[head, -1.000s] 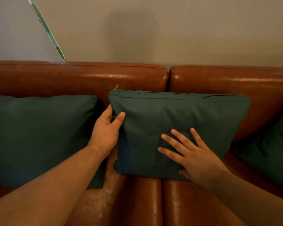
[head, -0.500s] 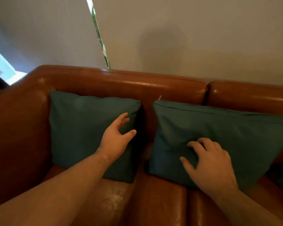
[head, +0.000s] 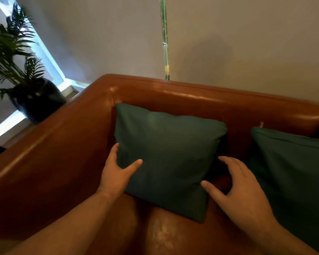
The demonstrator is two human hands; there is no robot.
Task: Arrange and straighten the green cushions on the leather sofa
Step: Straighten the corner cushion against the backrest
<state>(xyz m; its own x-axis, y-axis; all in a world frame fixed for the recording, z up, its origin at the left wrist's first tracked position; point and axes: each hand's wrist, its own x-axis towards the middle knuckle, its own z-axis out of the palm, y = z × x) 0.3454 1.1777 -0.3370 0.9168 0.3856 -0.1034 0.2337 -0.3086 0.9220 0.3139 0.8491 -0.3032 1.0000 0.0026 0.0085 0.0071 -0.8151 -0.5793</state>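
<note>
A green cushion [head: 166, 155] leans against the back of the brown leather sofa [head: 228, 107], near its left armrest. My left hand [head: 116, 175] grips the cushion's left edge, thumb on the front and fingers round the side. My right hand [head: 236, 188] is at the cushion's lower right edge with fingers spread; its thumb touches the cushion front and its fingers reach into the gap beside it. A second green cushion [head: 293, 173] stands to the right, partly cut off by the frame edge.
The sofa's left armrest [head: 50, 144] curves round close to the cushion. Beyond it a palm plant in a dark pot [head: 35, 100] stands by a bright window. A thin green cord [head: 165, 43] hangs down the grey wall behind the sofa.
My view swung left. My left hand moved onto the left cushion's left edge. My right hand left the middle cushion and came to the left cushion's right side.
</note>
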